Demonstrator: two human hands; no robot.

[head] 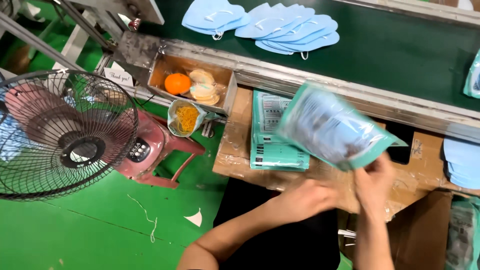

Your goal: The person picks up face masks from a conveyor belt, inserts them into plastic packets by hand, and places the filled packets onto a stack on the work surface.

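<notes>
Head camera looks down: right hand [374, 181] pinches a filled teal bag [336, 129] above the cardboard table [235, 145]. Left hand [306, 199] is curled beside it. Packed bags [276, 131] lie stacked; loose blue masks [287, 28] wait on the belt [395, 50].

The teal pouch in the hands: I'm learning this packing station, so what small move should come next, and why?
Probably lower the filled pouch onto the stack of teal pouches on the cardboard. The right hand pinches its lower corner, the left hand is just below it, blue masks already show inside, and the stack lies right beside it.
</notes>
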